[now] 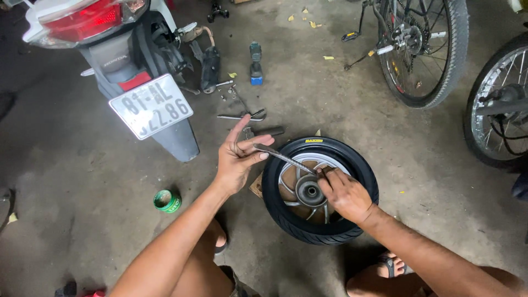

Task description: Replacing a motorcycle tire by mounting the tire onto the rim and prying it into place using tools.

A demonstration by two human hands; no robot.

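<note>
A small black scooter wheel (286,212) with a silver spoked rim lies flat on the concrete floor in front of me. My left hand (235,159) pinches the near end of a flat metal tyre lever (283,158) that slants down onto the rim. My right hand (345,193) rests on the rim by the hub (309,192), fingers closed around the lever's far end.
A scooter's rear (126,66) with tail light and number plate stands at the upper left. Wrenches (242,115), bolts and a small power tool (256,65) lie behind the wheel. A green tin (166,201) sits at the left. Bicycle wheels (426,49) stand at the upper right.
</note>
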